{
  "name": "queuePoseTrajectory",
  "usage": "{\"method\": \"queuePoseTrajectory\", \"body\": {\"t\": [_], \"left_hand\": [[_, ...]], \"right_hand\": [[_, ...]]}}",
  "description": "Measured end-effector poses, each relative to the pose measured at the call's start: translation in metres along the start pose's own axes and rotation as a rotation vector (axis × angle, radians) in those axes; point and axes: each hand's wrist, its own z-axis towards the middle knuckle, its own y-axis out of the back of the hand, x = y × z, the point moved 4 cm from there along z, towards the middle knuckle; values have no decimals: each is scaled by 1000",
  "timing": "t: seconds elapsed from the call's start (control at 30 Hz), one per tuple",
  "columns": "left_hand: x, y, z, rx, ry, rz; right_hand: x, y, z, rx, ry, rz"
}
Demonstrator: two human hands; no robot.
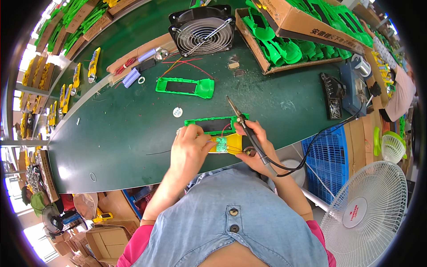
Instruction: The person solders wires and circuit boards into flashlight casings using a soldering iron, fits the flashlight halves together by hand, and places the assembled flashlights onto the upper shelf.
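A yellow housing half (235, 142) lies at the table's near edge, with a green circuit board (221, 144) and thin wires in it. Just behind it is a green plastic shell (213, 125), a red wire running between the two. My left hand (190, 144) is closed at the board's left end; what its fingertips pinch is too small to make out. A thin dark wire (159, 153) trails out left of it. In my right hand (258, 140) rests a soldering iron (249, 129), its tip pointing up and away from the board. The right fingertips are by the housing's right end.
Farther back lie another green shell (184, 87), a round white sticker (177, 112), purple battery cells (131, 78) and loose wires. A metal-grilled fan (202, 35) and a box of green shells (284, 49) stand behind. Right are an iron stand (332, 95) and soldering station (353, 86).
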Motion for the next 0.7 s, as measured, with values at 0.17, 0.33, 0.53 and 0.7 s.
{"method": "queuePoseTrajectory", "body": {"t": [0.17,0.33,0.53,0.7], "left_hand": [[-10,-14,11,-206,-41,-141],[-2,-56,16,-67,-27,-123],[2,-58,16,-65,-9,-137],[0,-63,22,-2,-26,-12]], "right_hand": [[9,5,4,53,66,-145],[13,12,1,-100,124,-140],[19,59,-6,-221,325,-295],[-18,63,-6,-410,-183,406]]}}
